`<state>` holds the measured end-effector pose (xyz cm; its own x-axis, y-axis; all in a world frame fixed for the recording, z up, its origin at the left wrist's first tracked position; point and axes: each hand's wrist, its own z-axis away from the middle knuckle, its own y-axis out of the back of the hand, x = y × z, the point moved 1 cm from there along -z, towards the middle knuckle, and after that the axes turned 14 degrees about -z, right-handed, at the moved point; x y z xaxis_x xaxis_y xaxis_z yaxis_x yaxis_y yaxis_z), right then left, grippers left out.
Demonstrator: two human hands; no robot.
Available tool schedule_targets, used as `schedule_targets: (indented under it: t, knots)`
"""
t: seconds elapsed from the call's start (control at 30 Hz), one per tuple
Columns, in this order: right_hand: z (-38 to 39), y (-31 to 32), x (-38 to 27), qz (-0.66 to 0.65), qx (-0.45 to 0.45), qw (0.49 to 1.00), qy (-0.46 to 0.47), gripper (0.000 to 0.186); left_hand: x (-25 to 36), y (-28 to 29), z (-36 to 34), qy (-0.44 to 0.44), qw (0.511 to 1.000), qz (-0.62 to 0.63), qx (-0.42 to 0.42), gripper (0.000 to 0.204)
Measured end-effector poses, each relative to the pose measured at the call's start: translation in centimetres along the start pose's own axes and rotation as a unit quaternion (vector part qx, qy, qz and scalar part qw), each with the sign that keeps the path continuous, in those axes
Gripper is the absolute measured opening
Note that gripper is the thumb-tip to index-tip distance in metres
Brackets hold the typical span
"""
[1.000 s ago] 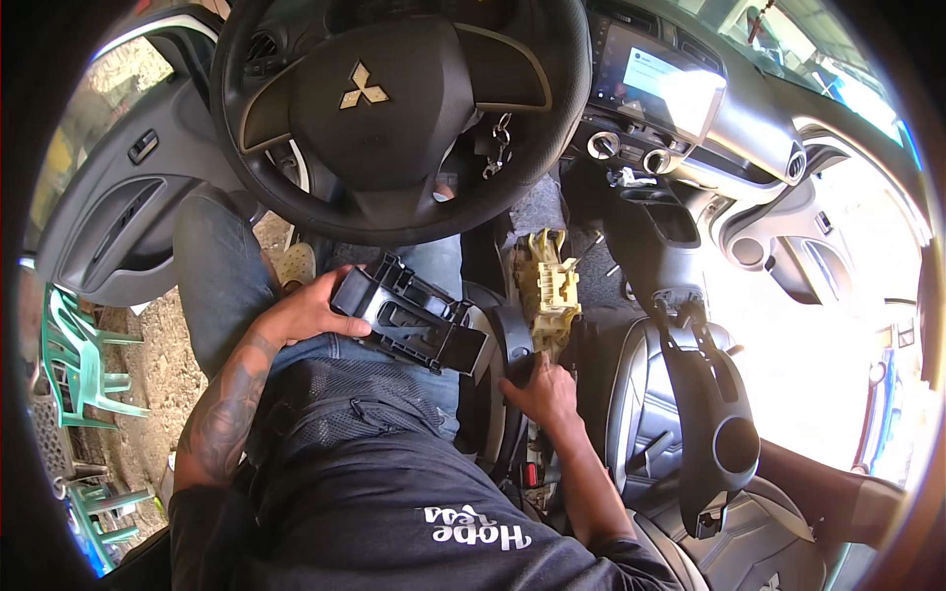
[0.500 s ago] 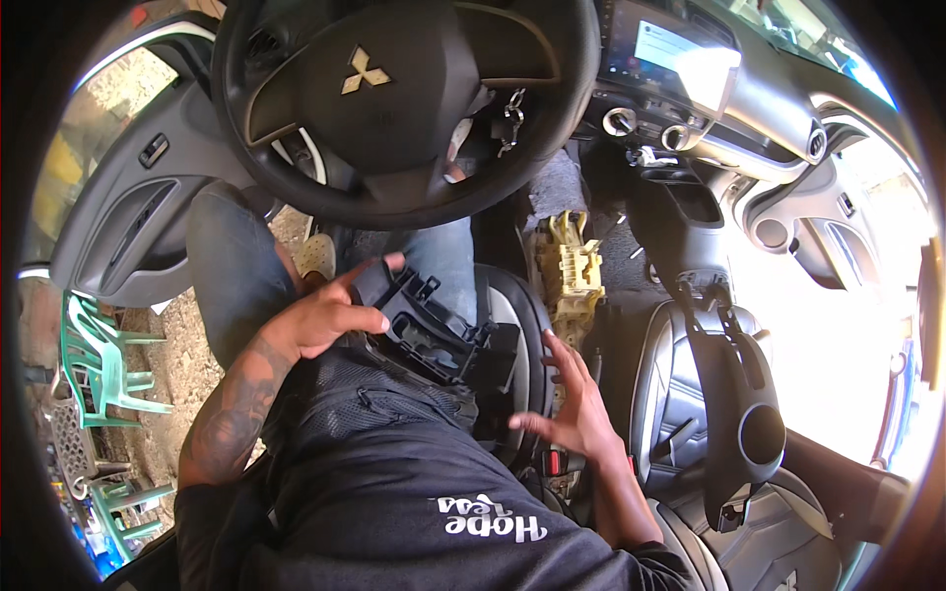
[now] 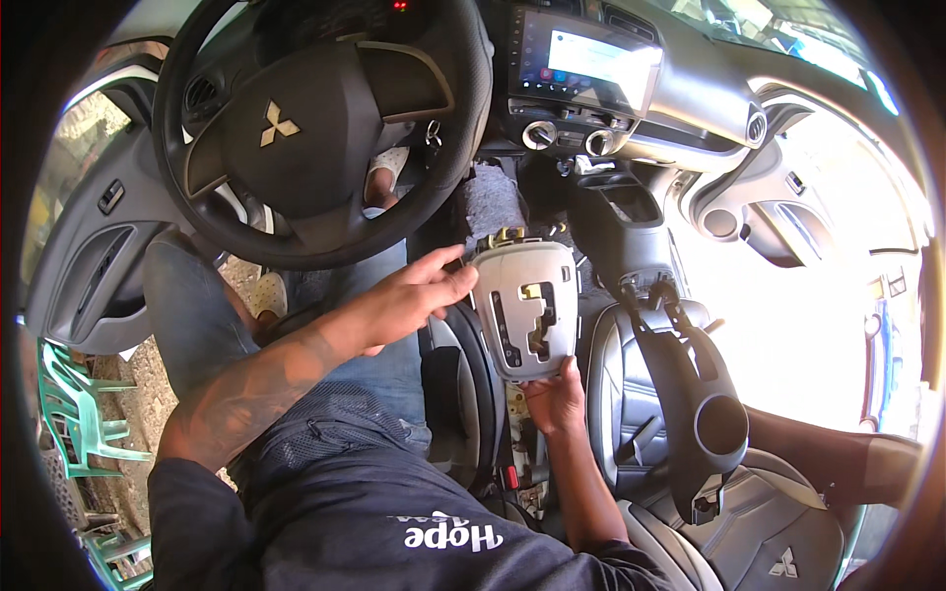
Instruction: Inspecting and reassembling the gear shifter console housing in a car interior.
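Observation:
A silver-grey gear shift panel, with a zigzag slot and a narrow dark slot cut through it, is held face up above the space between the front seats. My left hand reaches across to its upper left edge, fingers against the rim. At the bottom edge my right hand grips it, thumb on the near rim and the other fingers mostly underneath. Through the slots, yellowish parts of the shifter base show; most of that base is hidden.
The steering wheel stands ahead on the left. A long dark centre console leans over the passenger seat. Beyond the panel is the dashboard with a lit screen. A red seat belt buckle sits below my hands.
The panel has moved from my lap to the right and now faces up. My right hand, earlier apart from it with fingers spread, has taken hold. The view has shifted right.

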<state>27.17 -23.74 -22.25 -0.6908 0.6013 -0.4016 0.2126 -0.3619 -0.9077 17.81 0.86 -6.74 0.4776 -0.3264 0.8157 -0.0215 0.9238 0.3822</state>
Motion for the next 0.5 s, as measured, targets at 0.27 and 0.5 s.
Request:
schedule_targets:
  t: [0.27, 0.5]
  knots:
    - [-3.9, 1.2, -2.3, 0.194, -0.026, 0.980, 0.041, 0.049, -2.2, -2.4, -10.4, -0.118, 0.986, 0.089, 0.074, 0.045]
    - [-12.0, -0.4, -7.4, 0.260, 0.040, 0.965, 0.021, 0.028, 1.1, -1.3, -19.3, -0.067, 0.985, 0.072, 0.143, 0.046]
